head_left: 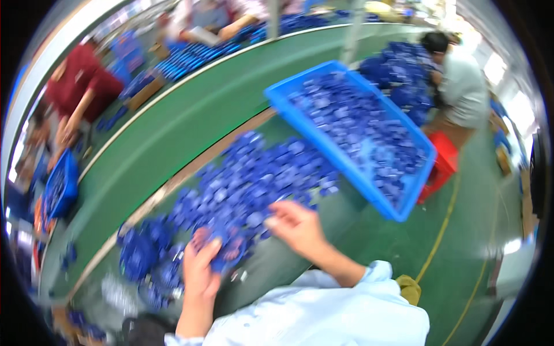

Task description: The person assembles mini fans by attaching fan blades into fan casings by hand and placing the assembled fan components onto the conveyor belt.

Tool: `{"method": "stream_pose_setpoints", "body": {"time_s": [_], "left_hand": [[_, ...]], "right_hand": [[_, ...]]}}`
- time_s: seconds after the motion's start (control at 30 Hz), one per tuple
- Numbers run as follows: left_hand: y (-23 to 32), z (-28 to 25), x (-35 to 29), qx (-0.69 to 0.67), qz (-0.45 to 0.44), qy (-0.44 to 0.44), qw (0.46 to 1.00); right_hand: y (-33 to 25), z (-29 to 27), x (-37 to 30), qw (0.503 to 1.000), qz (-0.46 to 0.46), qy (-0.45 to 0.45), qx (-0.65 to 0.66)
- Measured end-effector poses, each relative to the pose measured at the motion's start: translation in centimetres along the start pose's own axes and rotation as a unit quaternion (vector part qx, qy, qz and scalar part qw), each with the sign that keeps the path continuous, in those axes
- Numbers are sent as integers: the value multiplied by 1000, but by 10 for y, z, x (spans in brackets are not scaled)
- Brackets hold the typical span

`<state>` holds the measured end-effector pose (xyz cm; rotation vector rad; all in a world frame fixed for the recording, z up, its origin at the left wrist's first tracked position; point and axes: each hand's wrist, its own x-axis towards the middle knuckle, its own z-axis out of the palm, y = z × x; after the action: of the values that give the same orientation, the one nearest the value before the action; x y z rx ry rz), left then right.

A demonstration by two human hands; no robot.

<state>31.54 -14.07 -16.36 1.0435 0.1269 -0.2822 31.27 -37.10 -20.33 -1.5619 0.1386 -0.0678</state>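
Left hand: we see our left hand (200, 266) down in the near edge of the pile, fingers curled around a clump of small blue parts (228, 254).
Right hand: our right hand (297, 226) lies on the pile's right side, fingers half bent on the pieces (blurred, so we cannot tell whether it grips any).
Pile: the blue parts pile (248, 184) sprawls across the green table (190, 121).
Crate: a blue crate (358, 135), full of the same parts, sits just right of the pile.

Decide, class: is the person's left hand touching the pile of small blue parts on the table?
Touching. The head view shows the left hand with its fingers curled over blue parts at the near edge of the pile of small blue parts, no gap between them.
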Motion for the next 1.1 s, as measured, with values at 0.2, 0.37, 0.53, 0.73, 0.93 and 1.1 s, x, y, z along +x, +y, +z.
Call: {"method": "stream_pose_setpoints", "body": {"time_s": [0.2, 0.37, 0.53, 0.73, 0.93, 1.1], "left_hand": [[-2, -14, 20, -54, -22, 60, 997], [12, -7, 10, -53, -30, 12, 998], [2, -5, 3, 14, 42, 17, 999], [9, -8, 6, 35, 80, 23, 996], [2, -13, 6, 226, 121, 20, 966], [2, -11, 11, 321, 167, 26, 932]], "right_hand": [[-57, 22, -10, 922, -306, -50, -231], [-61, 64, -2, 831, -416, -90, -358], [-51, 87, 0, 822, -405, -75, -393], [-55, 78, -2, 827, -440, -47, -346], [-31, 62, 14, 978, -86, -175, -77], [-25, 61, 15, 982, -42, -167, -77]]}}
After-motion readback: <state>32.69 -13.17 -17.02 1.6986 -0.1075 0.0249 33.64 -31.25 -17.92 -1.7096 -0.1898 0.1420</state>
